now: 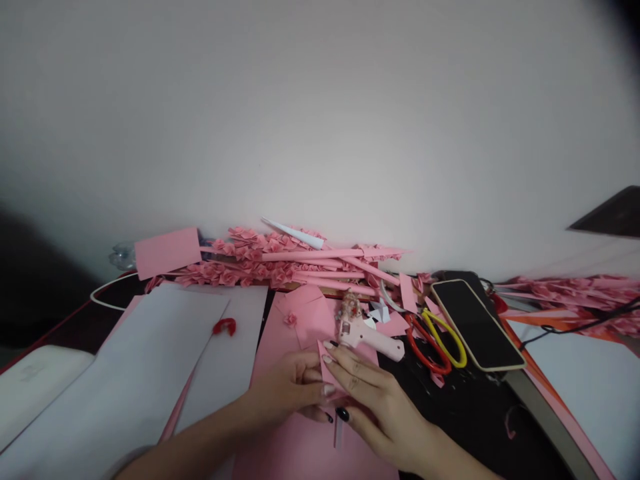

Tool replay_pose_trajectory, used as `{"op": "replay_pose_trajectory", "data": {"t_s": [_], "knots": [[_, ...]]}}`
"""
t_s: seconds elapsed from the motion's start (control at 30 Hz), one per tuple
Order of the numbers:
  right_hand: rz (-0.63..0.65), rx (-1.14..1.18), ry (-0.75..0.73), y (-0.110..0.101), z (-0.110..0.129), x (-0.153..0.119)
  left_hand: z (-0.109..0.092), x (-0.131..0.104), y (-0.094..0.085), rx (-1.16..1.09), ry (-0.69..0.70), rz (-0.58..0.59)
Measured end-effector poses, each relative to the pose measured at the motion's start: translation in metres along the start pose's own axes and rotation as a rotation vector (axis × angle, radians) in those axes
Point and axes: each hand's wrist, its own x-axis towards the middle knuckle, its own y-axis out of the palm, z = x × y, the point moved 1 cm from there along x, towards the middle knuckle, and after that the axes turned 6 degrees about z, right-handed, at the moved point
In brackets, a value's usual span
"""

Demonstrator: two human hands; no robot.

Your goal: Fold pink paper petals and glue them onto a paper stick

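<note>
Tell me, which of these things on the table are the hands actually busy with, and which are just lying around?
In hand:
- left hand and right hand, both pinching the small pink paper piece
- pink sheet beneath them

Lying about:
- glue gun
- scissors
- phone
- white sheets
- paper flower stems
- red clip

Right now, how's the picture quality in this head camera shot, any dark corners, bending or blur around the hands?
Head view: the wall takes up most of the frame, brightest in the middle, with corners falling dark. Wide-lens bending curves the table edge. The left hand and right hand, together on a small pink paper piece, look slightly soft. The phone screen shows no strong glare.
</note>
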Motion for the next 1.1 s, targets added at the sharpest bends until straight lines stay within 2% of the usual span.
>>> {"op": "replay_pose_trajectory", "data": {"t_s": [0.07,0.17,0.23,0.27,0.37,0.47,0.53,0.6,0.8,0.97,1.1], "knots": [[-0.085,0.033,0.017,0.0,-0.001,-0.002,0.002,0.001,0.0,0.03,0.013,-0.006],[-0.353,0.07,0.11,-0.002,-0.002,-0.003,0.006,0.0,0.0,0.081,0.026,0.011],[-0.42,0.116,0.197,-0.003,-0.003,-0.001,0.009,0.0,0.001,0.092,0.034,0.023],[-0.403,0.14,0.228,-0.003,-0.004,0.001,0.01,-0.001,0.002,0.093,0.038,0.032],[-0.183,0.182,0.281,0.0,-0.003,0.006,0.011,-0.002,0.006,0.107,0.038,0.063],[0.034,0.274,0.272,0.004,-0.002,0.009,0.01,-0.004,0.008,0.121,0.007,0.069],[0.075,0.371,0.303,0.006,-0.002,0.01,0.009,-0.003,0.007,0.12,-0.013,0.067],[0.042,0.439,0.348,0.007,-0.003,0.009,0.01,-0.003,0.006,0.12,-0.015,0.078],[-0.184,0.527,0.452,0.013,-0.008,0.008,0.013,-0.003,0.006,0.184,-0.016,0.07],[-0.23,0.661,0.524,0.016,-0.006,0.007,0.018,-0.002,0.01,0.2,-0.021,0.003],[-0.247,0.663,0.542,0.018,-0.005,0.006,0.021,0.0,0.01,0.22,0.004,-0.009]]}}
